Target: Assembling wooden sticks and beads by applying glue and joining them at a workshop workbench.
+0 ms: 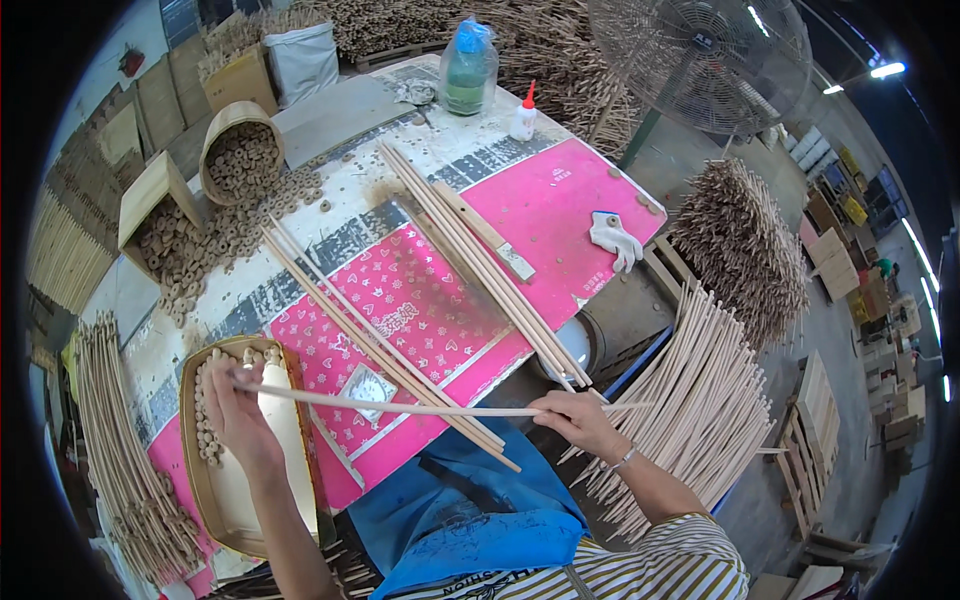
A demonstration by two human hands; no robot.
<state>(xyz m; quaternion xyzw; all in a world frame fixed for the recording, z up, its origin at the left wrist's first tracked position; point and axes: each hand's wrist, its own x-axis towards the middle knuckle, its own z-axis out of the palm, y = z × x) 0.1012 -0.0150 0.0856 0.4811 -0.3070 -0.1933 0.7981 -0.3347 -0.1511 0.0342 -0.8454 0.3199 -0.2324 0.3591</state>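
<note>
A long thin wooden rod point(400, 406) lies almost level across the front of the table, in both hands. My right hand point(580, 422) is closed around it toward its right end. At the other end, my left hand point(240, 415) has its fingers closed on the rod tip, above a yellow-rimmed tray point(187, 460). Small round wooden knobs point(207, 430) lie along the tray's left side. The fingertips of the left hand partly hide the rod's end, so I cannot tell whether a knob is on it. Several loose rods point(385, 355) rest on the pink sheet point(440, 290) behind.
Two tipped containers point(243, 150) spill wooden rings at the far left. A glue bottle point(523, 115), a large plastic jug point(468, 75) and a white glove point(615, 240) sit on the table. Rod bundles point(680, 410) stand at right and left point(125, 450); a fan point(700, 60) stands behind.
</note>
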